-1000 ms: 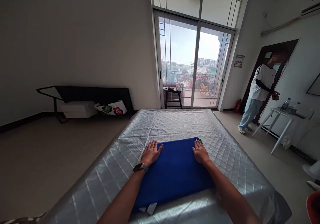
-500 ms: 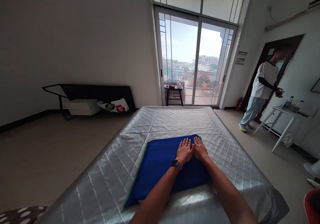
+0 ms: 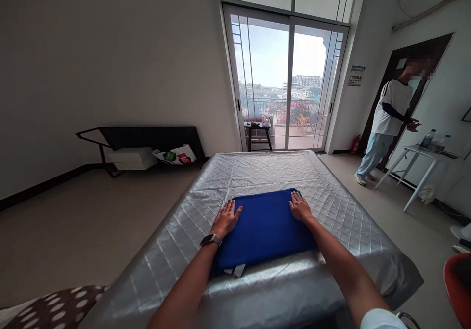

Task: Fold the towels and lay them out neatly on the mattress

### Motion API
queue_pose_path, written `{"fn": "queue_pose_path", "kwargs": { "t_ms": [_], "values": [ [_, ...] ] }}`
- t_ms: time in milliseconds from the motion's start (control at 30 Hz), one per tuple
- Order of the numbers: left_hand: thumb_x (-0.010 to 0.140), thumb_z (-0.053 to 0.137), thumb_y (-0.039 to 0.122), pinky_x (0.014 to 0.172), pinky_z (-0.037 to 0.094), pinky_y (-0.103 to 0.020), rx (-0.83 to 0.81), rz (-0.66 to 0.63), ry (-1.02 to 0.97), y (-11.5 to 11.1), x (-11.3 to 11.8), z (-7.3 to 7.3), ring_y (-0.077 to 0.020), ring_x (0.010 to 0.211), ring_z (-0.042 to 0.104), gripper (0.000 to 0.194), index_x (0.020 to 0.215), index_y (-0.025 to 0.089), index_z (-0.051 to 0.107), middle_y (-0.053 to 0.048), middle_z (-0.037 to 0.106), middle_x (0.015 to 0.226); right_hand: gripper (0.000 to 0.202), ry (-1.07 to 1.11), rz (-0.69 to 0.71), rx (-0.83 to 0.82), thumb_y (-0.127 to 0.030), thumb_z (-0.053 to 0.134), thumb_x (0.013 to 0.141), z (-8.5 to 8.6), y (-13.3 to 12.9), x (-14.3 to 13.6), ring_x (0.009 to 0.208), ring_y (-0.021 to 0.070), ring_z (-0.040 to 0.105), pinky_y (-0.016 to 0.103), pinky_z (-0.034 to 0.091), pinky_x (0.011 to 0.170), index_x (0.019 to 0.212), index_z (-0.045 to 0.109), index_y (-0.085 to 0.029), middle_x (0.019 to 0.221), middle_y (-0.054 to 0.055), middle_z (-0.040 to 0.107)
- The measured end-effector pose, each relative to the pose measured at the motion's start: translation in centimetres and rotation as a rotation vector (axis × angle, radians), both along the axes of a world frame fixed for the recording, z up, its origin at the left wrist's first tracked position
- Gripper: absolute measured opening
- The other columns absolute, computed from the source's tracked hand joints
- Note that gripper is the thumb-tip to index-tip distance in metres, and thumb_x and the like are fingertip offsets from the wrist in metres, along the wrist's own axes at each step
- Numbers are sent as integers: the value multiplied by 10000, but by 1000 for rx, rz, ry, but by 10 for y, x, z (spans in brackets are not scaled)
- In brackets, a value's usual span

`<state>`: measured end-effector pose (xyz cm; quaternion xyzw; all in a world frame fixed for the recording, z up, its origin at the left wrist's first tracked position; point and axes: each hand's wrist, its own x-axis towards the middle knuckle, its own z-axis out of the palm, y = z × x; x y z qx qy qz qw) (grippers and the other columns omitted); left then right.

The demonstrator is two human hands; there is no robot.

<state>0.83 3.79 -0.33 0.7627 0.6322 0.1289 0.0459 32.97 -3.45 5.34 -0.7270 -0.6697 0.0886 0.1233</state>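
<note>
A folded blue cloth (image 3: pixel 267 226) with a green edge lies flat on the silver quilted cover (image 3: pixel 176 250) of a bed or table. My left hand (image 3: pixel 226 218), a watch on its wrist, rests open on the cloth's far left corner. Across from it, my right hand (image 3: pixel 300 206) lies open on the far right corner, fingers stretched forward. White tags (image 3: pixel 239 270) stick out from the near edge of the cloth.
A person (image 3: pixel 392 118) stands by the door at right, near a small white table (image 3: pixel 427 155) with bottles. A black bench-like frame (image 3: pixel 154 138) is along the left wall. Brown dotted fabric (image 3: pixel 69 302) shows at lower left, a red chair (image 3: pixel 456 285) at lower right.
My left hand has slid from beside the right hand leftward to the cloth's left edge. My right hand stays near the far right corner. White tags have come into view.
</note>
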Motion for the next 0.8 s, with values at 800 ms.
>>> {"fn": "queue_pose_path", "kwargs": {
  "t_ms": [800],
  "values": [
    [1014,298,551,1205,292,-475,42,-537,76,-146,36,4,-245,1485,321,554,1523,342,363,-19,368,1603,528,-3,204,233,-393,396,1017,-25,-133,19,1456,253,368,417,335,1179,1482,479,-157,1562,117,435]
  ]
}}
